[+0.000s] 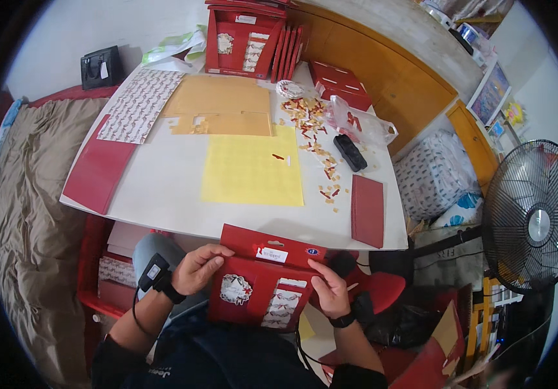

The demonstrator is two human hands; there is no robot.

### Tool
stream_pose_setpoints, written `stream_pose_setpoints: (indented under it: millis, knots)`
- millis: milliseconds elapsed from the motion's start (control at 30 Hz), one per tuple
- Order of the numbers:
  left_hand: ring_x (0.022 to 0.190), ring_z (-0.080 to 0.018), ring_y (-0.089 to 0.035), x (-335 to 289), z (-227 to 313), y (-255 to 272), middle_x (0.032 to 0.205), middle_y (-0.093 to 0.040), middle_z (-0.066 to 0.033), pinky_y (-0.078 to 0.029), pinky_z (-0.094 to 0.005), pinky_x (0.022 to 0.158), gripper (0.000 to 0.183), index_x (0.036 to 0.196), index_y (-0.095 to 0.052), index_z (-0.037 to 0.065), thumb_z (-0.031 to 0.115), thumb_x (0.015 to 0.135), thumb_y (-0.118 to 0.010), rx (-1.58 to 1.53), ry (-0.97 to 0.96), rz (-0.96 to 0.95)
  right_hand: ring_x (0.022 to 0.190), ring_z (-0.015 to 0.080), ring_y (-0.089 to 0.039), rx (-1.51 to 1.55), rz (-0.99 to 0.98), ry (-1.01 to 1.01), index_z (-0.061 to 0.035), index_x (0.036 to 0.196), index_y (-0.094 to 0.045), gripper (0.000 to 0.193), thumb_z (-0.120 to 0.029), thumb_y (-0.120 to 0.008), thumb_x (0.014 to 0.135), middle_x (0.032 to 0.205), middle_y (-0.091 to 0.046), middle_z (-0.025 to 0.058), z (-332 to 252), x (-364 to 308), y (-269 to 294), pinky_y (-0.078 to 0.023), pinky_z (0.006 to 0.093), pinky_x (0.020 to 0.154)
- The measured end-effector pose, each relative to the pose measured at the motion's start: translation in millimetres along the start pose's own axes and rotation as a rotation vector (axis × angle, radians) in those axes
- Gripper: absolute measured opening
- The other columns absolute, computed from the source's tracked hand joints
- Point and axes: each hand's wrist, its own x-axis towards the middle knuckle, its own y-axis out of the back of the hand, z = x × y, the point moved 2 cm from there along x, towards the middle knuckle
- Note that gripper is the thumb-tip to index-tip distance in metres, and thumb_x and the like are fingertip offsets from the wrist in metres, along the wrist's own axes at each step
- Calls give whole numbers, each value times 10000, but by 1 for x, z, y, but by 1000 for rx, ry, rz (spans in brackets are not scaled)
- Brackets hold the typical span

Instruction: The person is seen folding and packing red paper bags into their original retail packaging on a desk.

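Observation:
Over my lap, at the near edge of the table, I hold a red cardboard package (262,282) by both sides. It has a hang hole in its top flap, a white label, a round white cut-out design at lower left and a patterned white panel at lower right. My left hand (198,267) pinches its upper left edge between thumb and fingers. On the opposite edge, just below the flap, my right hand (332,292) grips the package, with its thumb in front and most fingers hidden behind.
A white table (155,175) bears a yellow sheet (249,172), brown card (227,100), patterned sheets (141,104), red cards (367,211), scattered paper scraps (318,129) and a black block-like object (350,153). Similar red packages (243,45) stand at the back. A fan (532,217) is at right.

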Motion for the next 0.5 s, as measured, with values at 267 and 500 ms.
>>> stream_pose_setpoints:
  millis: [267,500]
  knots:
    - [1031,-87,-527,5,-18,-8,1078,-605,-22,-424,-259,933,223,1164,-573,21,135,1037,-430,-47,22,85,1052,110,-570,294,64,-129,4,1310,-495,391,44,-555,926,1171,-597,81,22,-11,-15,-468,255,903]
    - [1030,-82,-522,2,-17,-8,1086,-599,-15,-421,-257,940,222,1170,-566,22,132,1038,-425,-43,-9,113,1029,117,-583,234,69,-121,-3,1263,-500,364,63,-566,911,1155,-592,83,13,-3,-24,-488,251,878]
